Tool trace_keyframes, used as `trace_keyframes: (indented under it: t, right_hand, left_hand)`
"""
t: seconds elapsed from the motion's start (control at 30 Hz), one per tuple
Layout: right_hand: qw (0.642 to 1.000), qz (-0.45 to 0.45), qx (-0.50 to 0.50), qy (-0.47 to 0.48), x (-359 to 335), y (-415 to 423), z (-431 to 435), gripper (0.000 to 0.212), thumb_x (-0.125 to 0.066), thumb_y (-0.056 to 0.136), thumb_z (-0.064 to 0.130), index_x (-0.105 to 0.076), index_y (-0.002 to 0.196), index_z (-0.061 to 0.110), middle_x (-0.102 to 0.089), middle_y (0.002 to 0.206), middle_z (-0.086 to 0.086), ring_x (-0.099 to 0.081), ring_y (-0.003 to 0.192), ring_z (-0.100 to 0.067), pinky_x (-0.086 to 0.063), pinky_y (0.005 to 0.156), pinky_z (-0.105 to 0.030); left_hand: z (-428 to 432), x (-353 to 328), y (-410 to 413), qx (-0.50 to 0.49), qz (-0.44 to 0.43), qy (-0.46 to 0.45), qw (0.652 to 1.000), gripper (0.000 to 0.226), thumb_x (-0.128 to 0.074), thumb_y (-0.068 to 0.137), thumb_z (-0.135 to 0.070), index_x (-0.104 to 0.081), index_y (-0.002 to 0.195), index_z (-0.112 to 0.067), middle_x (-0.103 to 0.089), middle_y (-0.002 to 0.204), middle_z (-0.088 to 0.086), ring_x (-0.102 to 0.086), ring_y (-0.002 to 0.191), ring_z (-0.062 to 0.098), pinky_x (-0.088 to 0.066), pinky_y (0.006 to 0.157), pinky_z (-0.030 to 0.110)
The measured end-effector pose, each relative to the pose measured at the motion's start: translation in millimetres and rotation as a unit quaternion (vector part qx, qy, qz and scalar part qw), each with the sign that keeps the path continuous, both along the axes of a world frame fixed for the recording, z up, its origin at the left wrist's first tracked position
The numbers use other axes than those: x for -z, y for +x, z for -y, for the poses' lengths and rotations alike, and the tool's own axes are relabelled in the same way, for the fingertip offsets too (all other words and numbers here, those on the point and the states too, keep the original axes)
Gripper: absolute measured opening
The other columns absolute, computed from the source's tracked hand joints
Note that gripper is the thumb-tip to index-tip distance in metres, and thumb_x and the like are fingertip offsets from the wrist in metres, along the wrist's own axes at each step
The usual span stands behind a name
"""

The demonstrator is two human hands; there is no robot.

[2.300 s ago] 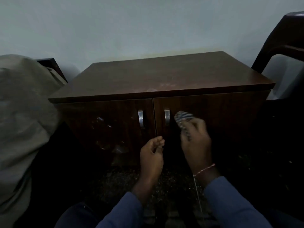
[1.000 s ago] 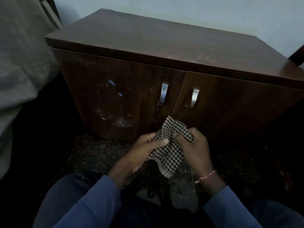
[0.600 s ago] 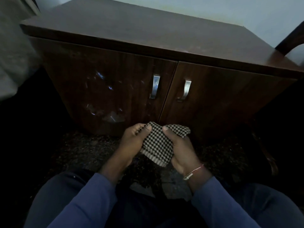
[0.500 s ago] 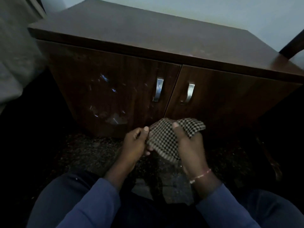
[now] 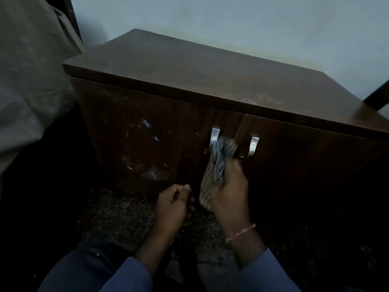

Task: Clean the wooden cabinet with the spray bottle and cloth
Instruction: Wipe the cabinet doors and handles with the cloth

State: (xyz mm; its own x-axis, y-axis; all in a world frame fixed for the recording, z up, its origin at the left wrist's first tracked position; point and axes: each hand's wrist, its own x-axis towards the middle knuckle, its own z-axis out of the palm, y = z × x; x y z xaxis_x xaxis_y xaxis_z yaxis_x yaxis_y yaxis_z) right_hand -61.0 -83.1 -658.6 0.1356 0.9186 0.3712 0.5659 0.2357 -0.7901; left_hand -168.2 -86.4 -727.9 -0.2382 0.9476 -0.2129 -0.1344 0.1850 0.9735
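The dark wooden cabinet [image 5: 210,81] fills the middle of the view, with two doors and two metal handles [image 5: 214,137]. Wet streaks glint on the left door [image 5: 147,148]. My right hand [image 5: 230,192] grips the checked cloth [image 5: 216,165], whose upper end is raised against the gap between the handles. My left hand [image 5: 173,204] hovers just left of the cloth above the floor, fingers loosely curled and holding nothing. No spray bottle is in view.
A grey-beige fabric-covered object [image 5: 31,70] stands close to the cabinet's left side. A dark chair arm [image 5: 376,95] juts in at the right edge. The speckled floor [image 5: 126,218] lies before the cabinet, with my knees at the bottom.
My left hand has let go of the cloth. My right hand has lifted the cloth up to the door handles. The view has shifted to the left.
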Motion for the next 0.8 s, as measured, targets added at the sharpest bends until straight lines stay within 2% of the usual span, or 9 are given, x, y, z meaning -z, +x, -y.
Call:
trace_keyframes:
  t: [0.07,0.13,0.23,0.3,0.37,0.43,0.53,0.63,0.8]
  right_hand:
    - [0.984,-0.021,-0.077,-0.159,21.8,12.9,14.1,0.040,-0.050,0.084,-0.007,-0.067,0.113,0.016,-0.070,0.102,0.003,-0.065,0.096,-0.014,-0.054,0.088,-0.032]
    - [0.963,-0.025,-0.141,-0.229,26.8,23.9,26.5,0.036,-0.052,0.091,-0.004,-0.068,0.107,0.023,-0.072,0.100,0.008,-0.067,0.096,-0.008,-0.051,0.084,-0.026]
    - [0.935,-0.049,-0.250,-0.248,4.7,30.5,31.2,0.027,-0.056,0.096,0.008,-0.065,0.117,0.022,-0.071,0.112,0.007,-0.065,0.106,-0.006,-0.050,0.093,-0.025]
    - [0.920,-0.090,-0.293,-0.243,-16.0,28.0,28.0,0.024,-0.059,0.095,0.014,-0.064,0.118,0.017,-0.071,0.111,0.002,-0.066,0.105,-0.012,-0.053,0.092,-0.031]
    - [0.942,-0.139,-0.252,-0.173,-31.1,22.2,22.4,0.021,-0.058,0.095,0.017,-0.066,0.114,0.016,-0.072,0.109,0.001,-0.068,0.102,-0.015,-0.055,0.088,-0.034]
    - [0.966,-0.199,-0.139,-0.088,-40.2,16.8,16.6,0.017,-0.056,0.095,0.019,-0.067,0.108,0.021,-0.073,0.103,0.006,-0.069,0.095,-0.009,-0.056,0.079,-0.026]
    - [0.973,-0.227,-0.006,-0.037,-44.8,7.8,-3.6,0.013,-0.057,0.095,0.026,-0.068,0.101,0.022,-0.074,0.093,0.009,-0.069,0.087,-0.004,-0.055,0.072,-0.023]
    - [0.982,-0.184,0.039,0.000,-41.7,-1.6,-21.9,0.020,-0.060,0.094,0.030,-0.069,0.107,0.018,-0.072,0.095,0.008,-0.068,0.090,-0.003,-0.056,0.082,-0.030]
    - [0.982,-0.182,0.051,0.022,-33.4,-2.3,-17.9,0.011,-0.063,0.093,0.027,-0.070,0.098,0.022,-0.070,0.085,0.016,-0.065,0.080,0.008,-0.050,0.070,-0.012]
  left_hand:
    - [1.4,-3.4,-2.6,-0.018,0.015,-0.004,1.000,0.028,-0.056,0.097,-0.026,-0.068,0.077,-0.011,-0.067,0.068,0.003,-0.061,0.063,0.016,-0.046,0.054,0.026]
    - [4.4,-8.4,-6.3,-0.011,0.031,-0.044,0.998,0.038,-0.056,0.091,-0.049,-0.072,0.080,-0.017,-0.073,0.079,0.003,-0.067,0.076,0.018,-0.050,0.068,0.029]
    - [14.4,-21.0,-6.1,0.100,0.160,-0.097,0.977,0.070,-0.048,0.072,-0.078,-0.076,0.097,-0.019,-0.076,0.104,0.005,-0.071,0.099,0.023,-0.053,0.092,0.040]
    - [20.9,-39.9,-7.8,0.136,0.291,-0.086,0.943,0.074,-0.044,0.072,-0.073,-0.078,0.099,-0.012,-0.073,0.110,0.014,-0.071,0.101,0.026,-0.054,0.090,0.041]
    - [24.4,-59.5,-11.9,0.153,0.335,-0.021,0.930,0.063,-0.055,0.072,-0.069,-0.080,0.094,-0.015,-0.074,0.109,0.013,-0.072,0.098,0.024,-0.059,0.081,0.038]
    - [23.2,-82.1,-13.5,0.151,0.247,0.056,0.955,0.041,-0.071,0.074,-0.051,-0.079,0.094,-0.016,-0.075,0.105,0.009,-0.072,0.097,0.025,-0.059,0.078,0.036]
    - [0.6,-111.3,-4.7,0.051,0.080,0.108,0.990,0.022,-0.064,0.091,-0.030,-0.073,0.088,-0.010,-0.076,0.088,0.009,-0.073,0.085,0.027,-0.060,0.073,0.042]
    - [-21.9,-120.3,5.0,-0.036,-0.049,0.169,0.984,0.029,-0.069,0.088,-0.035,-0.068,0.074,-0.009,-0.073,0.072,0.007,-0.072,0.070,0.024,-0.059,0.063,0.044]
    - [-20.9,-104.4,15.6,-0.062,-0.161,0.218,0.961,0.024,-0.068,0.089,-0.031,-0.069,0.073,-0.013,-0.069,0.065,-0.007,-0.062,0.058,-0.003,-0.048,0.055,0.017]
